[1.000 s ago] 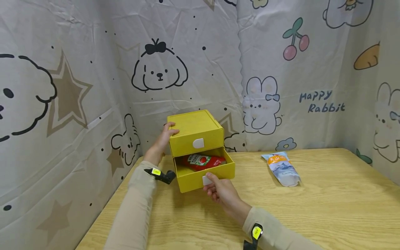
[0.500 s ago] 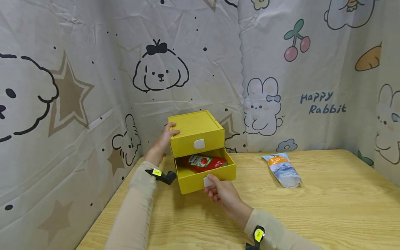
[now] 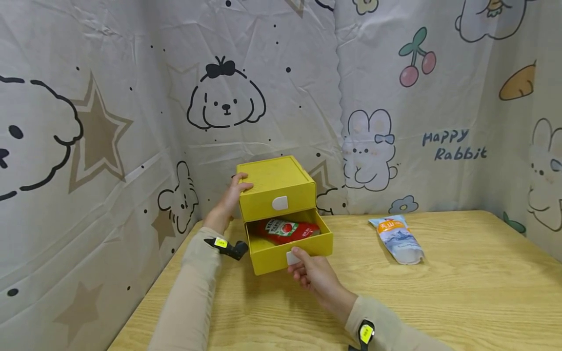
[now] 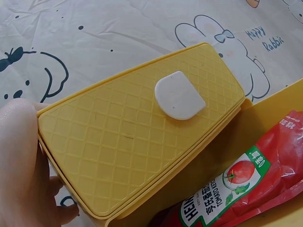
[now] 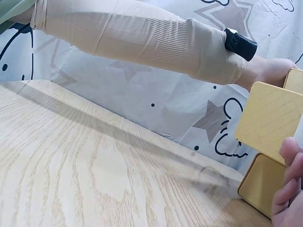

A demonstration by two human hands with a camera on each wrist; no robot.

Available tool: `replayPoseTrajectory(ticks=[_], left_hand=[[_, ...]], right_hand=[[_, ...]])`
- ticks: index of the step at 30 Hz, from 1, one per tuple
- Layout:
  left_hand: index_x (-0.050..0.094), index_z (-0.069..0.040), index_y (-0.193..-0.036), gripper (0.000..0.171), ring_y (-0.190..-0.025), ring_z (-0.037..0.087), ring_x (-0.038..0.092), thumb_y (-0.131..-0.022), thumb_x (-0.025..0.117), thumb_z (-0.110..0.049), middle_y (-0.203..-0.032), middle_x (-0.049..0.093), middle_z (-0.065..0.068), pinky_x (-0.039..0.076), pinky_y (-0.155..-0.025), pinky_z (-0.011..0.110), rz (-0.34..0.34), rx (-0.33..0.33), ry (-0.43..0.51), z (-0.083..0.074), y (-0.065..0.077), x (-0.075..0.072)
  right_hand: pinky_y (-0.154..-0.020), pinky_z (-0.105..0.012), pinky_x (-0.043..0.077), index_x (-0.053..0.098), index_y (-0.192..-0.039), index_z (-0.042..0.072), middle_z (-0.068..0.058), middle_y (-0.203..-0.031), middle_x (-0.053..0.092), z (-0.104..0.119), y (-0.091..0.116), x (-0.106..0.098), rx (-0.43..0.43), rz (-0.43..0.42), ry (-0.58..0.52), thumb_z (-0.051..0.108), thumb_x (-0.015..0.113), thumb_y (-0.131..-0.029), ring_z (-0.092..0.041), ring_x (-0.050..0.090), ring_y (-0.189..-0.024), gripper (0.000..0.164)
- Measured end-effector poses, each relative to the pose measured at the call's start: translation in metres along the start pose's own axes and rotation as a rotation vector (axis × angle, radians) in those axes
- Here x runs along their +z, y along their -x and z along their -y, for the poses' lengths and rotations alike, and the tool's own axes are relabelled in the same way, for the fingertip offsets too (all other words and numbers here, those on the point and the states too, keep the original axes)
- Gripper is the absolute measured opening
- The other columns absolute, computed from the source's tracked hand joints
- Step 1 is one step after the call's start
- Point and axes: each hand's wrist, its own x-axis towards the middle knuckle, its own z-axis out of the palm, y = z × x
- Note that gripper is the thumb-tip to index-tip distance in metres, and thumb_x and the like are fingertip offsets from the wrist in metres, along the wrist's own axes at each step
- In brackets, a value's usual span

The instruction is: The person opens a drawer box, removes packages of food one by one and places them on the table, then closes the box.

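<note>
A yellow drawer box (image 3: 274, 173) stands towards the back of the table. Below its top drawer front, with a white tab (image 4: 179, 96), another drawer (image 3: 268, 262) is pulled out. Inside it lies a red Heinz tomato ketchup pouch (image 3: 290, 230). My left hand (image 3: 229, 199) grips the box at its upper left edge, fingers bent over the top. With thumb and fingers my right hand (image 3: 318, 275) pinches the white tab of the pulled-out drawer. In the right wrist view, a further yellow panel (image 5: 260, 184) shows below that drawer.
A blue and white pouch with an orange label (image 3: 397, 239) lies on the wooden table (image 3: 461, 292), right of the drawer box. A printed curtain (image 3: 281, 97) hangs behind the table and along its sides.
My right hand has drawn the drawer slightly further out towards me, with the ketchup pouch in it. The left hand keeps its hold on the box.
</note>
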Motion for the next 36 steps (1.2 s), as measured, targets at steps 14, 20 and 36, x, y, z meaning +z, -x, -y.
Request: replayPoseTrajectory(ticks=[14, 20, 36], left_hand=[[0.021, -0.028, -0.162, 0.062, -0.153, 0.042, 0.007, -0.106, 0.045, -0.039, -0.171, 0.007, 0.012, 0.014, -0.105, 0.082, 0.001, 0.016, -0.002, 0.000, -0.002, 0.000], [0.023, -0.026, -0.162, 0.061, -0.154, 0.039, 0.007, -0.106, 0.044, -0.037, -0.170, 0.008, 0.013, 0.012, -0.109, 0.078, -0.007, 0.034, 0.001, 0.000, -0.002, 0.001], [0.024, -0.021, -0.161, 0.059, -0.153, 0.038, 0.011, -0.107, 0.044, -0.032, -0.169, 0.013, 0.015, 0.009, -0.117, 0.067, -0.024, 0.073, 0.003, 0.000, -0.003, 0.003]], right_hand=[[-0.052, -0.017, 0.040, 0.070, -0.093, -0.006, -0.001, -0.074, 0.067, 0.000, 0.004, -0.001, 0.005, 0.005, 0.008, 0.050, 0.063, -0.101, -0.004, 0.050, -0.058, 0.056], [-0.052, -0.017, 0.039, 0.070, -0.092, -0.004, -0.001, -0.074, 0.067, 0.000, 0.006, -0.001, 0.009, 0.002, 0.000, 0.047, 0.062, -0.102, -0.004, 0.050, -0.058, 0.053], [-0.051, -0.016, 0.039, 0.070, -0.090, -0.002, -0.001, -0.074, 0.067, -0.001, 0.013, -0.003, 0.009, 0.017, -0.004, 0.046, 0.063, -0.101, -0.004, 0.050, -0.058, 0.050]])
